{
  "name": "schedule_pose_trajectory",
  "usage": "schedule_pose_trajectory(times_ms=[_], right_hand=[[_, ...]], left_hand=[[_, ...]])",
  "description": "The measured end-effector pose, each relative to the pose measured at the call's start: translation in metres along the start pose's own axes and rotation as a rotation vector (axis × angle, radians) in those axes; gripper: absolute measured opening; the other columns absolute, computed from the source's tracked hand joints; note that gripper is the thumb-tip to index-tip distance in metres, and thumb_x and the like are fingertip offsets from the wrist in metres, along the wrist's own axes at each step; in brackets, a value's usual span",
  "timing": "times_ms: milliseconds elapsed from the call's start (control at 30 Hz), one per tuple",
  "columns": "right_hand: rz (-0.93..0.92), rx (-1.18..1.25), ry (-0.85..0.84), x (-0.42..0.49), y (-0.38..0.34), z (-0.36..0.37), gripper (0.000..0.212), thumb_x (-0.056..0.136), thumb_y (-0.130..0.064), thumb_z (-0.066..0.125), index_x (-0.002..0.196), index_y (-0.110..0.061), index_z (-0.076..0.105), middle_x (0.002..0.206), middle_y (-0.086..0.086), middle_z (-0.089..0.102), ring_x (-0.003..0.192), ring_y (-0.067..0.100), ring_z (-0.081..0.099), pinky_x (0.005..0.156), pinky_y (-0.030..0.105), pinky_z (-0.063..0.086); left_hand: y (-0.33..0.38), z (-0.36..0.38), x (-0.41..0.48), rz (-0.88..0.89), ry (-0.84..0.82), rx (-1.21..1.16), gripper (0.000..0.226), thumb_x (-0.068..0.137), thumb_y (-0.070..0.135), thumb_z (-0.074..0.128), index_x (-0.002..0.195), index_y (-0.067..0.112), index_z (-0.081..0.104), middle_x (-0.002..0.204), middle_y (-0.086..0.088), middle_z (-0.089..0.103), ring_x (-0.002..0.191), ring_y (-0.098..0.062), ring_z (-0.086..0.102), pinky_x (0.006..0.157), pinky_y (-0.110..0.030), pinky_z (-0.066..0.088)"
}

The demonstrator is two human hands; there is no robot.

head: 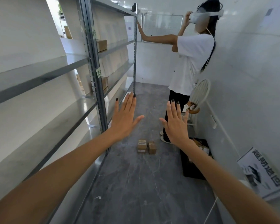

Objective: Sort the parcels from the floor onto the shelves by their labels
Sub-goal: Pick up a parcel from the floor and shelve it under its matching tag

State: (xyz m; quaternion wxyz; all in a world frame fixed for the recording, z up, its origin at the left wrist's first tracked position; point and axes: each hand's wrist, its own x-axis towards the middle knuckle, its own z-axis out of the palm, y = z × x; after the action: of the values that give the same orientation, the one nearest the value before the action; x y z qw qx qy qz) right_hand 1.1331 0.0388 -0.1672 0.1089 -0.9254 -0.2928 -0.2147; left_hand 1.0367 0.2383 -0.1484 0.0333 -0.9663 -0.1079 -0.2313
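Observation:
Several small brown cardboard parcels [146,146] sit stacked together on the grey floor, ahead of me. My left hand [125,118] and my right hand [176,122] are both stretched out in front, palms down, fingers spread, holding nothing, above and short of the parcels. A grey metal shelf rack [94,65] runs along the left, with green handwritten labels [99,72] on its upright. Two brown parcels lie on the far rack's shelves, one on an upper shelf [101,45] and one lower [104,82].
A person in a white shirt with a white headset [192,59] stands at the far right, one hand on the rack's end post. A black crate [195,167] with items stands on the floor at right, beside a white chair [200,92] and a leaning printed sign [262,173].

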Motion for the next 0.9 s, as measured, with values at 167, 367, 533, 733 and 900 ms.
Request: schedule_pose_trajectory(times_ms=[167, 367, 533, 733, 900], right_hand=[[0.002, -0.009, -0.006, 0.020, 0.037, 0.020, 0.068, 0.096, -0.054, 0.019, 0.150, -0.017, 0.000, 0.160, 0.006, 0.005, 0.147, 0.024, -0.001, 0.116, 0.056, 0.001], [-0.024, 0.057, -0.058, 0.030, 0.064, 0.043, 0.073, 0.092, -0.061, 0.013, 0.150, -0.020, -0.005, 0.160, 0.004, 0.000, 0.147, 0.023, -0.005, 0.115, 0.056, 0.002], [-0.037, 0.090, -0.078, 0.044, 0.079, 0.057, 0.072, 0.094, -0.060, 0.017, 0.150, -0.020, -0.004, 0.160, 0.005, 0.001, 0.147, 0.024, -0.003, 0.115, 0.057, 0.004], [-0.049, 0.122, -0.099, 0.064, 0.081, 0.080, 0.072, 0.093, -0.059, 0.018, 0.150, -0.019, -0.003, 0.160, 0.006, 0.002, 0.147, 0.025, -0.003, 0.117, 0.055, 0.006], [-0.046, 0.091, -0.114, 0.086, 0.085, 0.099, 0.073, 0.093, -0.059, 0.017, 0.150, -0.018, -0.004, 0.160, 0.006, -0.001, 0.147, 0.025, -0.005, 0.117, 0.055, 0.005]], left_hand=[[0.008, 0.020, 0.020, -0.012, -0.019, 0.012, 0.085, 0.087, 0.067, 0.005, 0.151, 0.011, -0.006, 0.160, -0.005, -0.014, 0.148, -0.018, -0.013, 0.119, -0.051, -0.003], [0.020, 0.039, 0.033, -0.037, -0.050, 0.027, 0.083, 0.091, 0.065, 0.015, 0.151, 0.012, -0.008, 0.160, -0.005, -0.016, 0.147, -0.018, -0.014, 0.119, -0.050, -0.002], [0.032, 0.056, 0.045, -0.062, -0.066, 0.015, 0.083, 0.092, 0.064, 0.018, 0.151, 0.011, -0.006, 0.160, -0.005, -0.013, 0.148, -0.018, -0.013, 0.120, -0.051, 0.000], [0.036, 0.084, 0.064, -0.055, -0.127, 0.061, 0.086, 0.088, 0.066, 0.009, 0.151, 0.010, -0.004, 0.161, -0.006, -0.011, 0.148, -0.018, -0.011, 0.120, -0.053, 0.003], [0.031, 0.110, 0.087, -0.045, -0.117, 0.042, 0.087, 0.086, 0.067, 0.006, 0.152, 0.010, 0.000, 0.161, -0.005, -0.007, 0.148, -0.016, -0.008, 0.120, -0.052, 0.003]])
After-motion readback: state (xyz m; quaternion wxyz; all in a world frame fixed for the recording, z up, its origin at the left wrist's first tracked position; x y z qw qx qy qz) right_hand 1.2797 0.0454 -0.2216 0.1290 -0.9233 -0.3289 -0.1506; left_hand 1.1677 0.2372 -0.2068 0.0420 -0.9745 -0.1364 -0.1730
